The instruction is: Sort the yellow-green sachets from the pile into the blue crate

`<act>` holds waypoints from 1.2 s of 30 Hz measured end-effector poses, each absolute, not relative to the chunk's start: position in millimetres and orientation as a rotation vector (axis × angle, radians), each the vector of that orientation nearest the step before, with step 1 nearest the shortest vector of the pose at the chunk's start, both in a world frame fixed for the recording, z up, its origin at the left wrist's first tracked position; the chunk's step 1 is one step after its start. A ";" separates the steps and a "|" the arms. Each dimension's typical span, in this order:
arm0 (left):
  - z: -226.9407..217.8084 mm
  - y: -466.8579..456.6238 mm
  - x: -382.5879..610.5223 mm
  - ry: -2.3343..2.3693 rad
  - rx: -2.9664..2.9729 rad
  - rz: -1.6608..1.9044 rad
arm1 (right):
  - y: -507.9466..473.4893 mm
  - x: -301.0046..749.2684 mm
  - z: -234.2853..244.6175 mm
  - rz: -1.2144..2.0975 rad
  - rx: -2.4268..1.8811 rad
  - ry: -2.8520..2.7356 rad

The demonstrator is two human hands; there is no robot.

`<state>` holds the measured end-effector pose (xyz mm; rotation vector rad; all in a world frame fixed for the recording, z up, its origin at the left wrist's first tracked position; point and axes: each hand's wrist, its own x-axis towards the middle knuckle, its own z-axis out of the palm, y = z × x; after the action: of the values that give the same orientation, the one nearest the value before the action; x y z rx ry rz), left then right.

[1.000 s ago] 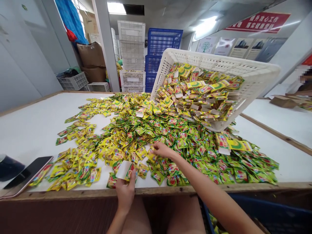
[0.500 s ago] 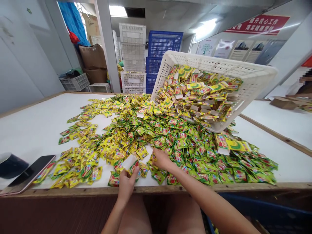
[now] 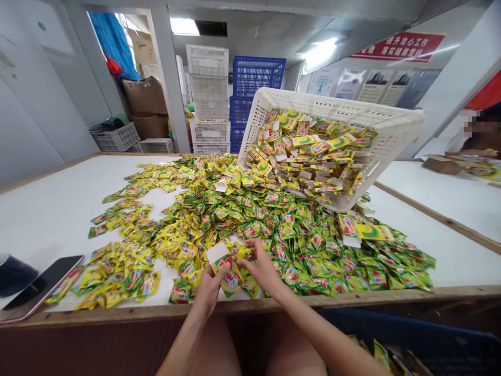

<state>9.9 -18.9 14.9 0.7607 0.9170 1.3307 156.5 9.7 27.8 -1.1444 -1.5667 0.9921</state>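
My left hand grips a small carton, white flap up, just above the table's near edge. My right hand is pinched on a yellow sachet right beside the carton's open end. Both hands sit at the front of a wide heap of yellow and green sachets spread over the white table. Behind the heap a white plastic basket lies tipped toward me, full of small filled cartons.
A phone and a dark object lie at the table's left front corner. White and blue crates are stacked behind. A second table stands to the right, with a person at its far end. A blue bin sits below right.
My right hand drew back from the heap with a sachet and met the left hand. The left hand lifted and tilted the carton toward it.
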 end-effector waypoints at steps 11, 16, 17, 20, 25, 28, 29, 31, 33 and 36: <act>-5.3 -14.4 11.7 1.039 0.881 1.269 | 22.1 165.2 21.0 1.056 -1.200 -1.346; -5.5 -12.5 14.8 0.946 1.062 1.164 | 30.9 177.0 59.8 1.011 -1.058 -1.582; -4.7 -13.2 16.6 0.914 1.089 1.151 | 31.1 175.6 65.6 0.989 -1.022 -1.688; -3.4 -14.5 19.8 0.901 1.129 1.127 | 30.9 169.4 73.8 0.821 -1.020 -2.075; -4.9 -13.3 18.1 0.867 1.142 1.125 | 31.8 161.9 76.5 0.521 -1.061 -2.462; -6.4 -12.9 17.0 0.856 1.120 1.124 | 34.0 158.8 78.7 0.443 -1.121 -2.561; -7.2 -13.0 16.7 0.867 1.106 1.124 | 34.7 158.0 79.0 0.423 -1.138 -2.576; -9.5 -13.0 16.3 0.898 1.076 1.126 | 35.6 156.1 79.0 0.372 -1.174 -2.581; -12.1 -12.7 16.0 0.912 1.058 1.135 | 35.2 153.2 78.6 0.318 -1.198 -2.603; -14.5 -12.5 15.2 0.932 1.063 1.156 | 32.9 146.8 78.8 0.308 -1.149 -2.723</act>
<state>15.2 -12.5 -14.5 1.0626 0.9316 1.1560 146.8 32.9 78.8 -1.1487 -2.7225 0.3081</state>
